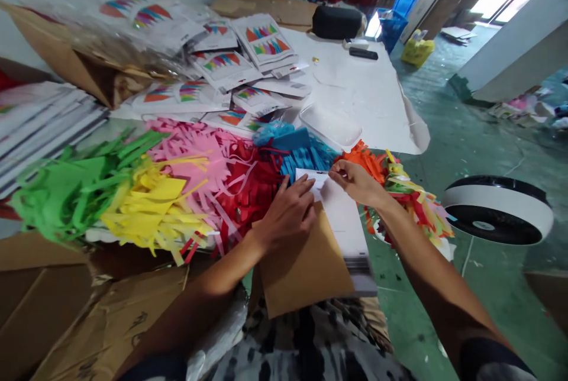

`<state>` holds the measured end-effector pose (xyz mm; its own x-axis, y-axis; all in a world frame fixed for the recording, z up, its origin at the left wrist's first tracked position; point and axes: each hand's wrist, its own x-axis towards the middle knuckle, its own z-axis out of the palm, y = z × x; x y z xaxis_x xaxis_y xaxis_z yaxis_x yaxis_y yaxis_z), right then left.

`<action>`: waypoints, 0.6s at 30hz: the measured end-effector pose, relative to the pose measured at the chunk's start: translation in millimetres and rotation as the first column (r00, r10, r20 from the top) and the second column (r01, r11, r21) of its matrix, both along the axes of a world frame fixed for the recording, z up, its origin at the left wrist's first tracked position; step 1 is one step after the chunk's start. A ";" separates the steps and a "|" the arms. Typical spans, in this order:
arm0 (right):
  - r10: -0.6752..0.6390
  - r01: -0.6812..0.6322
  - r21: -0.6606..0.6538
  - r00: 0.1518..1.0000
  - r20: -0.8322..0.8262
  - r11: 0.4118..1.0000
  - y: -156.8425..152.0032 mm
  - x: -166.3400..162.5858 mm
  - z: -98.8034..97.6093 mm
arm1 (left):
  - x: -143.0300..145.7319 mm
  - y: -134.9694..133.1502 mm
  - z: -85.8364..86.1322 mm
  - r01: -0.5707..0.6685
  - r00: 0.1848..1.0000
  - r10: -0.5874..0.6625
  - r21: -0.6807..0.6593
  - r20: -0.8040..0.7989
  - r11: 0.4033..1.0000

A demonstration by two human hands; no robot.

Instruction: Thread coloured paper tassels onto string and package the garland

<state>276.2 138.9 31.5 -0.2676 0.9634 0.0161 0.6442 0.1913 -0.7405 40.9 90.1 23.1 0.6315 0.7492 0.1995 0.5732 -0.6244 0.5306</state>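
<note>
Pinching the top flap of the white packet [344, 224], the right hand [357, 183] closes narrowly. The left hand [288, 212] presses it flat, fingers spread, on brown cardboard [302, 277]. This looks like sealing, which needs a steady hold.

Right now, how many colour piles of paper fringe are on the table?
6 single-colour piles, left to right: green, yellow, pink, red, blue, orange. A mixed bundle sits beside the right hand; more may be hidden under it.
</note>
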 end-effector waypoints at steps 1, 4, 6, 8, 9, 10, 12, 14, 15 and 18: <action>0.013 -0.013 -0.011 0.999 0.032 1.000 2.0 -0.1 -2.2 | -0.2 0.1 -2.0 -0.008 1.000 0.008 0.002 0.006 1.000; 0.038 -0.032 -0.049 0.992 0.118 0.998 9.5 -0.2 -5.8 | 0.3 0.7 -6.4 -0.018 0.999 0.018 0.004 0.043 1.000; 0.060 -0.049 -0.076 0.985 0.161 0.996 14.5 0.0 -6.0 | 1.0 1.3 -8.8 -0.022 0.997 0.022 0.002 0.070 1.000; 0.086 -0.068 -0.099 0.977 0.194 0.993 18.1 0.1 -4.7 | 1.5 1.6 -10.5 -0.029 0.996 0.028 0.014 0.083 0.999; 0.099 -0.077 -0.113 0.973 0.207 0.991 19.2 -0.2 -3.7 | 1.5 1.5 -11.0 -0.033 0.996 0.031 0.023 0.084 0.999; 0.110 -0.083 -0.129 0.970 0.216 0.988 19.9 -0.6 -2.7 | 1.5 1.2 -11.2 -0.035 0.996 0.033 0.032 0.083 0.999; 0.121 -0.085 -0.158 0.964 0.235 0.984 19.9 -2.3 -1.0 | 1.1 0.6 -10.9 -0.040 0.996 0.036 0.047 0.077 0.998; 0.118 -0.078 -0.153 0.955 0.271 0.985 18.1 -4.6 -0.2 | 0.6 0.1 -10.2 -0.039 0.997 0.035 0.056 0.069 0.998; 0.110 -0.074 -0.131 0.949 0.296 0.989 16.6 -5.9 -0.3 | 0.4 0.0 -9.9 -0.039 0.997 0.035 0.060 0.067 0.997; 0.073 -0.069 -0.023 0.921 0.382 0.997 10.5 -9.0 -1.8 | -0.4 0.3 -9.5 -0.034 0.998 0.030 0.073 0.064 0.997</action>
<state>267.2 149.4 29.6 -0.3197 0.9412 -0.1097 0.8634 0.2417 -0.4428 40.5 90.4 13.5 0.5920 0.7505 0.2938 0.5604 -0.6453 0.5192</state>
